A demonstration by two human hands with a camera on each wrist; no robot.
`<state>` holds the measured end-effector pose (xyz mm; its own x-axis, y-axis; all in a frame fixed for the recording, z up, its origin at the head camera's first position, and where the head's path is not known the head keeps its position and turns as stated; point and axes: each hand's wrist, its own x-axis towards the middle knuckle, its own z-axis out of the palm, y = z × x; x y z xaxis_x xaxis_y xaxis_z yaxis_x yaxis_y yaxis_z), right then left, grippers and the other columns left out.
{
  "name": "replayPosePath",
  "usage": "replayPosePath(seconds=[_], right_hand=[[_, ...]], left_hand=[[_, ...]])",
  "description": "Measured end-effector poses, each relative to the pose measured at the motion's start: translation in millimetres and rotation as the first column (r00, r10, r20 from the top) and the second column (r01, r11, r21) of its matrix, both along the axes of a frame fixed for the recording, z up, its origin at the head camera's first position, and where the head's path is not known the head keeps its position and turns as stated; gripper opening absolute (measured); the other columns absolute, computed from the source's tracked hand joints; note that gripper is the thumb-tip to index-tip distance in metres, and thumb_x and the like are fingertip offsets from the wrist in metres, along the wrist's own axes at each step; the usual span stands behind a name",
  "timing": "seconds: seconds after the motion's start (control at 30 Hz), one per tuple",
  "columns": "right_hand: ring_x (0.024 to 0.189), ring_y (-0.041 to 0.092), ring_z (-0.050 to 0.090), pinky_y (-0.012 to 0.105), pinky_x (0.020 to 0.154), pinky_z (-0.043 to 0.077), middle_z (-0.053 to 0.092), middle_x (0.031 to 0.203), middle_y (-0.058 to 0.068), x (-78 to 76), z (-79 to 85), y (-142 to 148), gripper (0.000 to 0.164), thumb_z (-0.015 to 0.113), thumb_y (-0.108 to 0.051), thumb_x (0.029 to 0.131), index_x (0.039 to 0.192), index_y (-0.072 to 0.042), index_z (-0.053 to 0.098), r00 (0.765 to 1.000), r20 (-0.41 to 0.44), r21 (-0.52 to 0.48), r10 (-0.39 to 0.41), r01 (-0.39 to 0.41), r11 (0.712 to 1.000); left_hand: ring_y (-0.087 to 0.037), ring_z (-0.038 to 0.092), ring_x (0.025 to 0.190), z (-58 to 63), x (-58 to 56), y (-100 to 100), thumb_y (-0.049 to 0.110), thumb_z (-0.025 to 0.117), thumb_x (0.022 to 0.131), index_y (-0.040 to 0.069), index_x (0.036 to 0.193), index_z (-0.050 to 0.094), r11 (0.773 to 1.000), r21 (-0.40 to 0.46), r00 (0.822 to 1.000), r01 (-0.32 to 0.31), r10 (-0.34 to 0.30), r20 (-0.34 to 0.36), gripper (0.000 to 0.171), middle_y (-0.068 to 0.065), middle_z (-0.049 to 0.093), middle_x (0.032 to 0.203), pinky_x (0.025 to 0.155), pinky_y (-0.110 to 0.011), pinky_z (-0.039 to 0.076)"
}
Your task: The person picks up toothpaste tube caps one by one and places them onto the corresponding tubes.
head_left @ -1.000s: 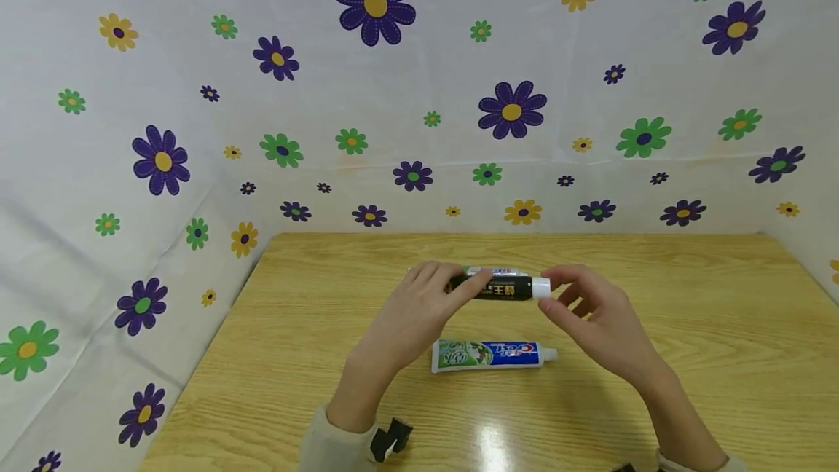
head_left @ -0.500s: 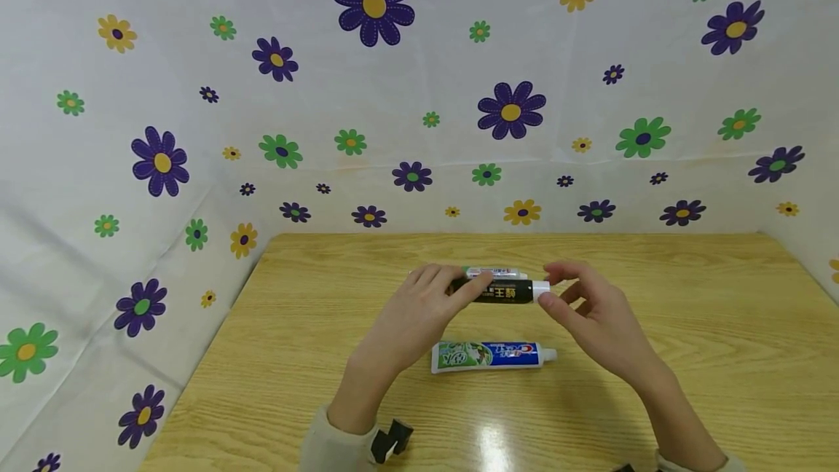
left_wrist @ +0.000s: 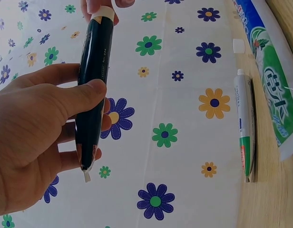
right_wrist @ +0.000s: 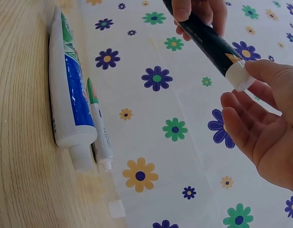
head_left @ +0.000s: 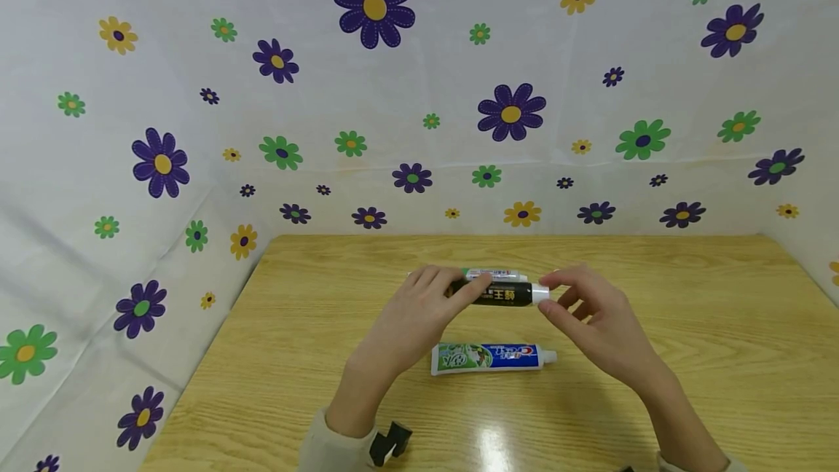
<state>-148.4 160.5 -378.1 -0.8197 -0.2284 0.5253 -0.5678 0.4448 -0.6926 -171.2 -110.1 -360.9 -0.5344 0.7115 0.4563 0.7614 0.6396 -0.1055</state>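
Observation:
My left hand (head_left: 416, 323) grips a black toothpaste tube (head_left: 507, 294) with gold lettering, held level above the table. In the left wrist view, the thumb presses along the tube's front and the other fingers wrap behind it. The tube's white cap (right_wrist: 239, 77) points right. My right hand (head_left: 599, 319) pinches that cap between thumb and index finger, while its other fingers are loosely bent. Below lies a blue and green Crest toothpaste tube (head_left: 488, 358), its cap also to the right. A smaller white and green tube (left_wrist: 244, 123) lies behind, partly hidden in the head view.
A loose white cap (right_wrist: 116, 209) sits on the wooden table (head_left: 295, 384) near its far edge. White cloth with printed flowers (head_left: 419, 79) rises behind the table and along its left side.
The black toothpaste tube has come down slightly, tilting a little toward its cap end. My right index finger has closed in on the cap. The other tubes stay where they were.

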Motion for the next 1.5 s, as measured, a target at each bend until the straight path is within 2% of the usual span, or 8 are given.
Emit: replayPosePath(seconds=[0.23, 0.43, 0.77, 1.07, 1.3, 1.5], right_hand=[[0.071, 0.008, 0.059, 0.024, 0.057, 0.052, 0.066, 0.097, -0.001, 0.4, -0.5, 0.2, 0.022, 0.068, 0.000, 0.091, 0.112, -0.006, 0.067, 0.999, 0.028, 0.019, -0.020, 0.019, 1.000], [0.071, 0.008, 0.059, 0.024, 0.058, 0.052, 0.065, 0.098, -0.001, 1.4, 0.5, -0.2, 0.025, 0.069, -0.001, 0.091, 0.115, -0.004, 0.066, 0.999, 0.034, 0.023, -0.018, 0.018, 1.000], [0.072, 0.007, 0.059, 0.025, 0.058, 0.053, 0.067, 0.099, -0.002, 2.0, 1.1, -0.5, 0.028, 0.069, 0.002, 0.090, 0.116, -0.008, 0.066, 1.000, -0.018, 0.033, 0.009, -0.009, 0.999], [0.072, 0.006, 0.059, 0.024, 0.058, 0.053, 0.066, 0.100, -0.002, 1.8, 0.9, 0.6, 0.039, 0.073, 0.005, 0.085, 0.120, -0.011, 0.065, 0.998, -0.048, 0.038, 0.051, -0.049, 0.998], [0.074, 0.006, 0.056, 0.020, 0.058, 0.051, 0.064, 0.091, -0.005, 0.4, -1.2, -1.2, 0.038, 0.073, 0.011, 0.081, 0.113, -0.005, 0.063, 0.991, -0.122, 0.065, 0.056, -0.049, 0.997], [0.076, 0.007, 0.056, 0.015, 0.062, 0.049, 0.064, 0.092, 0.000, 1.8, -1.3, -3.6, 0.039, 0.071, 0.017, 0.079, 0.112, 0.001, 0.061, 0.976, -0.208, 0.042, 0.056, -0.048, 0.998]], left_hand=[[-0.025, 0.059, 0.109, 0.1, 0.0, 0.7, 0.004, 0.072, 0.090, 0.024, 0.141, 0.052, 1.000, 0.004, 1.000, 0.002, -0.002, -0.006, 0.058, -0.006, 0.063, 0.114, 0.097, -0.041, 0.050], [-0.024, 0.059, 0.109, 0.0, -0.1, 1.0, 0.004, 0.072, 0.090, 0.025, 0.142, 0.051, 1.000, 0.002, 1.000, 0.003, -0.003, 0.008, 0.060, -0.006, 0.063, 0.115, 0.099, -0.040, 0.049], [-0.023, 0.058, 0.107, 3.7, 3.6, 1.0, -0.001, 0.070, 0.090, 0.021, 0.148, 0.044, 1.000, 0.012, 0.992, 0.029, -0.030, 0.125, 0.066, -0.007, 0.062, 0.120, 0.098, -0.038, 0.049], [-0.023, 0.058, 0.108, 3.4, 2.8, 1.3, -0.001, 0.071, 0.089, 0.021, 0.147, 0.044, 1.000, 0.003, 0.987, 0.021, -0.021, 0.162, 0.068, -0.008, 0.062, 0.121, 0.099, -0.037, 0.049], [-0.021, 0.061, 0.105, 4.1, 3.7, 1.1, 0.003, 0.070, 0.091, 0.023, 0.146, 0.046, 0.999, 0.017, 0.983, 0.030, -0.033, 0.179, 0.063, -0.006, 0.064, 0.122, 0.097, -0.036, 0.050], [-0.020, 0.063, 0.101, 5.4, 4.1, 0.6, 0.011, 0.071, 0.092, 0.022, 0.144, 0.049, 0.994, 0.078, 0.981, 0.074, -0.086, 0.174, 0.057, -0.006, 0.065, 0.121, 0.094, -0.037, 0.053]])
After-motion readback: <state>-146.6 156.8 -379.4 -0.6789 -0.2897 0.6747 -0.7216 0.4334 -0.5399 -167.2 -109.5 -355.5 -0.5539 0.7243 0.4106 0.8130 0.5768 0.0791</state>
